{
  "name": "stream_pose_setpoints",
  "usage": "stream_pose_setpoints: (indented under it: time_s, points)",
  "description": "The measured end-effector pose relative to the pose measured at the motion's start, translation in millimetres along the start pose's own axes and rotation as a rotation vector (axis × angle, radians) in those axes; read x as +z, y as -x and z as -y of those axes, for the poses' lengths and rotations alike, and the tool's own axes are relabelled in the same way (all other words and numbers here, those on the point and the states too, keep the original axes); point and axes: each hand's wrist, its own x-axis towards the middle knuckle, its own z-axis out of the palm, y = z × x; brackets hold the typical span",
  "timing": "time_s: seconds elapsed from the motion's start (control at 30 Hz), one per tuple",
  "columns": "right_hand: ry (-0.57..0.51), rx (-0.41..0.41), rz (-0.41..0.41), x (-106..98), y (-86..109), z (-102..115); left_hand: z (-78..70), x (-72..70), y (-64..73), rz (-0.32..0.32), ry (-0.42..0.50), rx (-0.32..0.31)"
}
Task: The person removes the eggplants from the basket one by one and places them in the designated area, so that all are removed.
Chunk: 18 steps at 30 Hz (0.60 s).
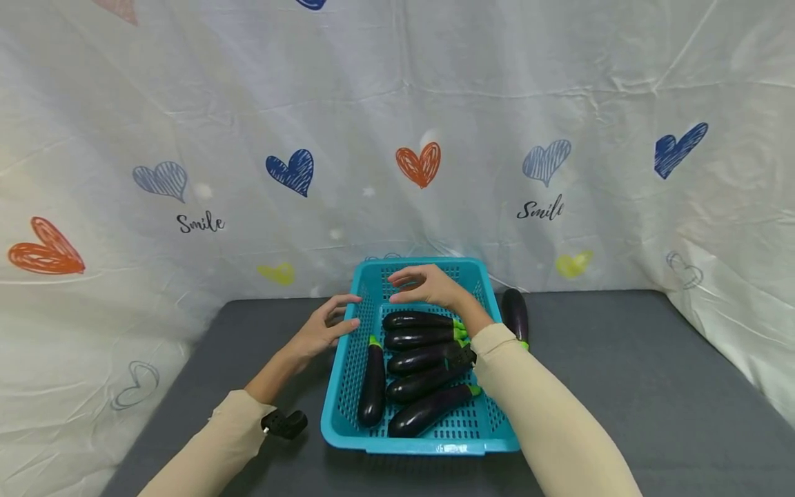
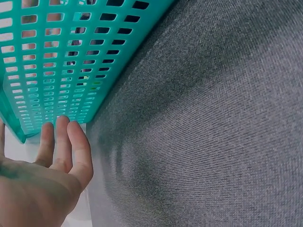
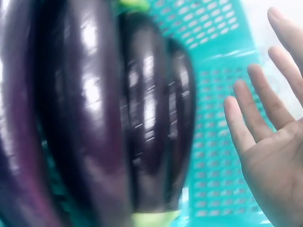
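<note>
A blue-green perforated plastic basket (image 1: 422, 445) holds several dark purple eggplants (image 1: 417, 319) lying crosswise, plus one eggplant (image 1: 373, 386) lengthwise along its left side. My left hand (image 1: 323, 330) is at the basket's left rim, fingers loosely bent; in the left wrist view that hand (image 2: 47, 175) is beside the perforated wall, and I cannot tell whether it touches. Over the far part of the basket hovers my right hand (image 1: 425, 284), holding nothing. The right wrist view shows this hand (image 3: 279, 151) with fingers spread, apart from the eggplants (image 3: 147, 113).
One more eggplant (image 1: 515, 317) lies outside the basket, by its right side near the table's back edge. The dark grey tabletop (image 1: 609, 373) extends to both sides. Behind it hangs a white cloth (image 1: 360, 103) printed with hearts.
</note>
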Motion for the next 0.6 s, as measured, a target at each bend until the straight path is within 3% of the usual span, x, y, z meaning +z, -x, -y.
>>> stream_pose_setpoints:
  time_s: [0.2, 0.6]
  points:
    - [0.04, 0.064, -0.043, 2.9, 4.3, -17.8, -1.3, -0.1, 1.0, -0.007, 0.005, -0.006]
    - [0.13, 0.078, -0.04, 10.3, 3.1, -31.9, -1.8, 2.4, 1.4, -0.016, -0.008, -0.014]
